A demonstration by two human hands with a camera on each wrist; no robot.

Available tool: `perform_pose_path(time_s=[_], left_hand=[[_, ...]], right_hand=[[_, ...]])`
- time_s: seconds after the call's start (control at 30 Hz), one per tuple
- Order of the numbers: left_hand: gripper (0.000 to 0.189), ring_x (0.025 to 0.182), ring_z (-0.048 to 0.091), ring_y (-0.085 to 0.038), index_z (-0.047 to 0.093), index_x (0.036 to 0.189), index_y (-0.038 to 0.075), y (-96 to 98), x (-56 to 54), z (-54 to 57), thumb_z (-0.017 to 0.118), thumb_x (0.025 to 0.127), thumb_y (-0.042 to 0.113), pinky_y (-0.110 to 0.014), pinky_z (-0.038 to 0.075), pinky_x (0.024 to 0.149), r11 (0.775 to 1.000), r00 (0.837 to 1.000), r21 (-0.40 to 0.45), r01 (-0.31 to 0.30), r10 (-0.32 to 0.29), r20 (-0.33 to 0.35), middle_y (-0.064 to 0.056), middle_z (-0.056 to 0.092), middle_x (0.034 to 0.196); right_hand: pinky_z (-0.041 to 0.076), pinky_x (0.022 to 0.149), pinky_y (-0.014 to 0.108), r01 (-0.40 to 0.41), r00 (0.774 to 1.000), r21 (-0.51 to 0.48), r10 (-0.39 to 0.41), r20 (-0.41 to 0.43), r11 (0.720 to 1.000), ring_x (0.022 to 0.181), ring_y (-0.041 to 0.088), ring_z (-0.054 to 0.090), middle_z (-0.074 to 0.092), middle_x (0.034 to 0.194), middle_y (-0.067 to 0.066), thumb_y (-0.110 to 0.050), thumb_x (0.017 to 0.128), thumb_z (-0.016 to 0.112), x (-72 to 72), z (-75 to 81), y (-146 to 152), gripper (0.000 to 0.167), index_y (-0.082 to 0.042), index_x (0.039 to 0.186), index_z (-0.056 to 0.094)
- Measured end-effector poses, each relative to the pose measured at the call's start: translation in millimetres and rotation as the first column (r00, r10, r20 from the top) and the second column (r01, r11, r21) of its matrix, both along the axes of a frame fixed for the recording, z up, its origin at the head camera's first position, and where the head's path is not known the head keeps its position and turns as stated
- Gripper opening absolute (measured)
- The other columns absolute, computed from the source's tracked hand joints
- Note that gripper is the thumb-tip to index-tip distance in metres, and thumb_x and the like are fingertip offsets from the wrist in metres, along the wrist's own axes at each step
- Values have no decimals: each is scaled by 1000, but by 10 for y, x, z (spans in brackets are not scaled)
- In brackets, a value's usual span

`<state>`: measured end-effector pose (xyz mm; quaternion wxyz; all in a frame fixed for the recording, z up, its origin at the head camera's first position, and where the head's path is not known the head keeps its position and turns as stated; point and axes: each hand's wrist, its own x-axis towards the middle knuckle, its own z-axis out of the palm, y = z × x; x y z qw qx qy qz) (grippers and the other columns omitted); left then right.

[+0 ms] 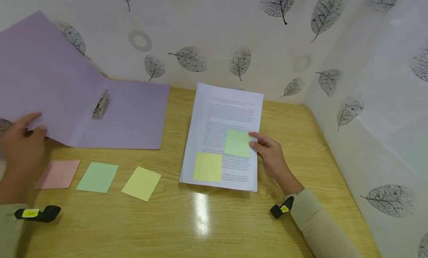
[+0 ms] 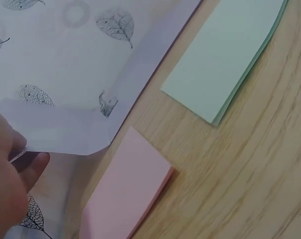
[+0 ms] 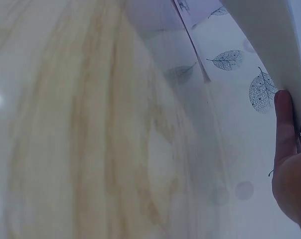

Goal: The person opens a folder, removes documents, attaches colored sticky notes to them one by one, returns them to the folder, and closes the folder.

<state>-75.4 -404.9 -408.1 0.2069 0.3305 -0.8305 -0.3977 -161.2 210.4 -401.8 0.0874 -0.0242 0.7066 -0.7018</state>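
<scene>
A purple folder (image 1: pixel 133 116) lies open at the left, its cover raised and a metal clip (image 1: pixel 101 105) near the fold. My left hand (image 1: pixel 24 148) pinches the cover's lower edge between thumb and fingers; the left wrist view shows the same grip. Printed papers (image 1: pixel 230 109) are in my right hand (image 1: pixel 275 159), which pinches their right edge. From the right wrist, the sheets (image 3: pixel 270 37) stand up off the table with the thumb and fingers on either side. A green sticky note (image 1: pixel 237 143) and a yellow sticky note (image 1: pixel 208 167) are on the top page.
In front of the folder lie a pink sticky pad (image 1: pixel 59 174), a green sticky pad (image 1: pixel 97 177) and a yellow sticky pad (image 1: pixel 142 183). The wooden table (image 1: pixel 160 228) meets a leaf-patterned covering (image 1: pixel 214 27) at the back and right.
</scene>
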Motion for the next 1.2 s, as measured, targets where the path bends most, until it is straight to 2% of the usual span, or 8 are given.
perform_pose_path(time_s=[0.07, 0.17, 0.3, 0.43, 0.73, 0.93, 1.07, 1.2], left_hand=[[49, 88, 37, 18, 44, 150, 42, 83, -8, 29, 44, 106, 22, -1, 34, 69, 1000, 999, -27, 0, 1, 37, 7, 50, 148], [49, 86, 42, 18, 44, 151, 40, 222, 8, 69, 46, 105, 23, -1, 37, 66, 999, 999, 33, 29, -30, 31, 10, 56, 139], [49, 80, 55, 14, 46, 151, 30, 387, 67, 88, 50, 104, 19, -5, 45, 59, 970, 983, 169, 176, -164, -83, 22, 54, 116], [50, 75, 63, 12, 47, 152, 19, 592, 101, 64, 54, 102, 15, -8, 47, 54, 930, 952, 231, 285, -248, -178, 19, 56, 111], [53, 75, 63, 8, 43, 153, 13, 1223, 130, 34, 57, 102, 21, -13, 42, 47, 907, 918, 156, 392, -375, -125, 26, 64, 81], [51, 72, 67, -2, 43, 153, 14, 1612, 163, -43, 56, 104, 21, -19, 40, 40, 864, 868, 116, 490, -471, -161, 6, 72, 87], [51, 77, 68, -1, 43, 153, 14, 1871, 197, -94, 56, 104, 20, -17, 51, 52, 836, 845, 149, 529, -501, -189, -15, 72, 97], [51, 80, 70, 1, 44, 152, 11, 2121, 240, -134, 58, 103, 15, -16, 55, 61, 813, 826, 179, 555, -511, -239, -19, 72, 97]], right_hand=[[58, 75, 20, 12, 1000, 2, -12, 3, 1000, 90, 9, 68, 69, 101, -1, -9, 95, 70, 0, -11, 7, 34, -7, 129, 68], [57, 76, 20, 28, 1000, 15, -28, 3, 1000, 91, 8, 67, 69, 103, -2, -10, 95, 71, 0, -13, 24, 35, -7, 130, 67], [57, 76, 19, 40, 999, 22, -40, 10, 999, 93, 8, 67, 69, 105, -2, -12, 95, 71, 1, -1, 44, 39, -6, 133, 65], [57, 77, 19, 33, 999, 32, -34, 36, 999, 94, 9, 66, 68, 107, -3, -14, 96, 70, -3, 7, 54, 42, -4, 136, 62], [54, 86, 19, -1, 990, 82, -10, 139, 997, 107, 10, 61, 61, 122, -1, -17, 98, 68, -79, -21, 89, 48, -7, 143, 56], [52, 90, 18, -12, 982, 119, -10, 189, 993, 115, 11, 58, 56, 138, 4, -18, 99, 66, -170, -22, 101, 47, -10, 145, 55], [52, 89, 18, -25, 982, 167, -7, 190, 986, 116, 12, 57, 52, 145, 7, -17, 100, 64, -241, -13, 93, 45, -10, 144, 56], [51, 90, 19, -32, 981, 182, -4, 196, 983, 115, 11, 57, 52, 145, 8, -15, 100, 63, -300, -15, 98, 44, -9, 144, 56]])
